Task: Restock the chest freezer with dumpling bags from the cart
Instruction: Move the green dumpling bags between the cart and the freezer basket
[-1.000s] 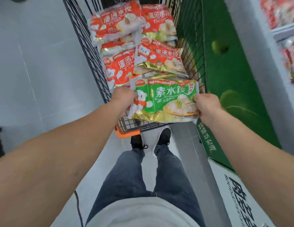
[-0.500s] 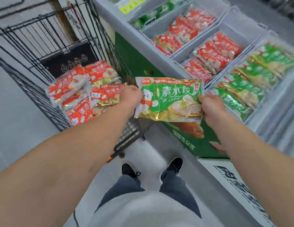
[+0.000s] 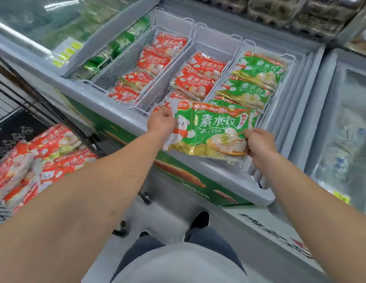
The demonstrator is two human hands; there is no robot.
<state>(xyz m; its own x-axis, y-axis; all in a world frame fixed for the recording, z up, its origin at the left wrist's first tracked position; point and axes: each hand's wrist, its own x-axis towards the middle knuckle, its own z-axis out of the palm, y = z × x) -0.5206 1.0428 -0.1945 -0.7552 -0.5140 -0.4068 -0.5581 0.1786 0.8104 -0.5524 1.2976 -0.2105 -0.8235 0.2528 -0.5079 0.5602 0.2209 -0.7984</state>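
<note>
Your left hand (image 3: 160,123) and right hand (image 3: 259,142) each pinch 1 end of the green bag (image 3: 210,129), which has swung from over the cart (image 3: 55,111) to just above the freezer (image 3: 108,99) front rim, so only lowering remains. Nearest basket (image 3: 291,58) holds matching green bags; 2 baskets left of it hold red bags (image 3: 195,80), and more red bags lie in the cart.

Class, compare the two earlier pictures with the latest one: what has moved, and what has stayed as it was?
The green dumpling bag has been lifted from the cart and carried right, to the near edge of the freezer basket of green bags. Unchanged: left hand and right hand keep gripping its two ends; the red bags remain in the cart.
</note>
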